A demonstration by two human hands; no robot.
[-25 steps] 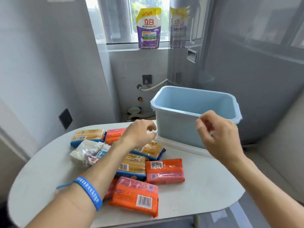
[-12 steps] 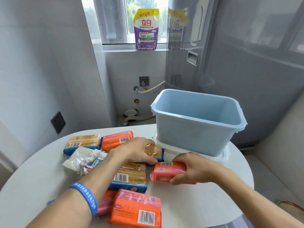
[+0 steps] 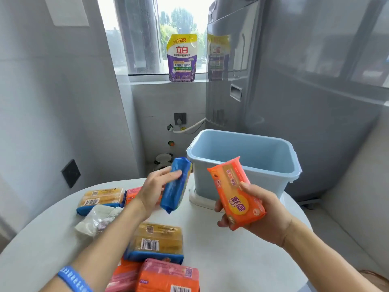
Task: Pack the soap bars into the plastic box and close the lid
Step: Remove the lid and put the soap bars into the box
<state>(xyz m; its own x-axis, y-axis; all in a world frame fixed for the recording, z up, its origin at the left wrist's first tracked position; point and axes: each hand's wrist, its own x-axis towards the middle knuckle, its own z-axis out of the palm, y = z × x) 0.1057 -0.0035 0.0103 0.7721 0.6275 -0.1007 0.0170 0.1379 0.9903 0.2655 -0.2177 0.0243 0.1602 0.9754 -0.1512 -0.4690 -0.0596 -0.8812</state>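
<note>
A blue-wrapped soap bar [image 3: 176, 184] is held off the bench [image 3: 242, 256] by the left hand [image 3: 155, 191], its fingers [image 3: 170, 174] curled around the pack and pressed against its blue back. An orange-wrapped soap bar [image 3: 235, 192] is gripped from below by the right hand [image 3: 265, 213], the thumb laid across its front and the other fingers wrapped behind it. Both bars are raised in front of the open pale blue plastic box [image 3: 248, 163], which is seen standing on a white lid [image 3: 202, 200] at the far side of the bench. No soap can be seen inside the box. More wrapped soap bars are left lying on the bench: a yellow and blue one [image 3: 155, 241] below the left forearm, another [image 3: 101, 199] further left, and orange ones [image 3: 168, 277] nearest the camera. A blue wristband [image 3: 73, 280] is worn on the left wrist.
</note>
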